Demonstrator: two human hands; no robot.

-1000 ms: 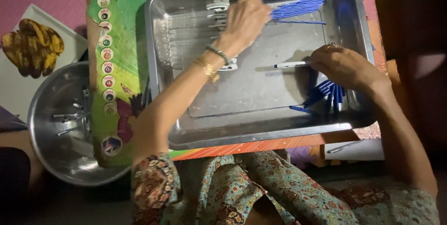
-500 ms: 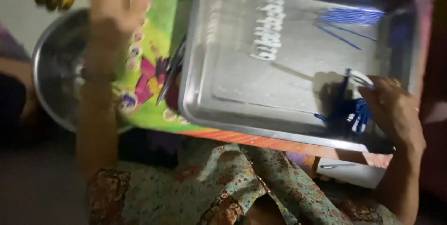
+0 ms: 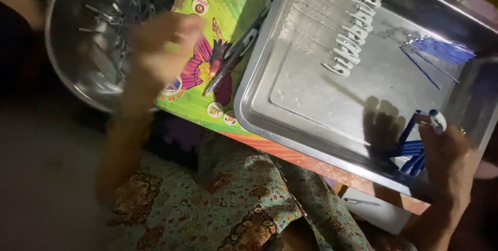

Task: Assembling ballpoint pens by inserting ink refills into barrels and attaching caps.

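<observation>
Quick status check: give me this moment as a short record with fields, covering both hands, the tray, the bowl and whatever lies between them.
left hand: left hand blurred, over the right rim of the round steel bowl; whether it holds anything cannot be told
right hand: right hand at the tray's near right corner, fingers on a white-tipped piece beside the blue sticks
tray: steel tray with a row of white-ended pieces and more blue pieces at the far right
bowl contents: small metal pieces
between: pliers-like metal tool on the green printed board
</observation>
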